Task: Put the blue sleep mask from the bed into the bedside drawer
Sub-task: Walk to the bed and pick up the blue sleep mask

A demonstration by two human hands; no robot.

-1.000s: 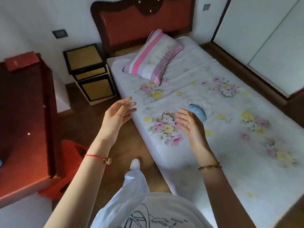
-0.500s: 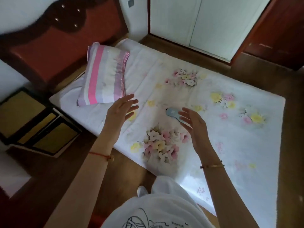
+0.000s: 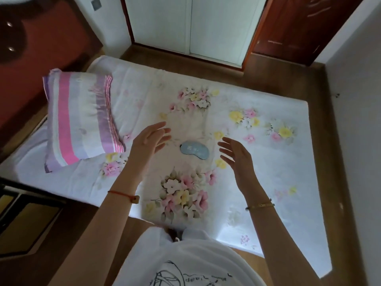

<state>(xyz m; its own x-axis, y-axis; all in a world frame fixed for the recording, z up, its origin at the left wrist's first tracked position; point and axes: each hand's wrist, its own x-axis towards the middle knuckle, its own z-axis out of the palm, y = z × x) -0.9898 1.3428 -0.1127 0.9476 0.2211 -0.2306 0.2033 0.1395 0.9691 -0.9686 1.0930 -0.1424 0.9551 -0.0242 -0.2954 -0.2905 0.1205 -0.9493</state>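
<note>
The sleep mask (image 3: 194, 150) is showing pale blue with faint white markings. The bed sheet (image 3: 268, 162) is displaying pink, yellow and white flowers on white. The pillow (image 3: 82, 120) is showing pink, purple and white stripes.

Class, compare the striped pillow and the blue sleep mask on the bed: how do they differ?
The pink-and-purple striped pillow is far larger than the pale blue sleep mask. The pillow is plump and lies by the headboard; the mask is flat and lies mid-bed, between two open hands. The pillow is striped; the mask is plain blue with faint markings. Both rest untouched on the floral sheet.
</note>
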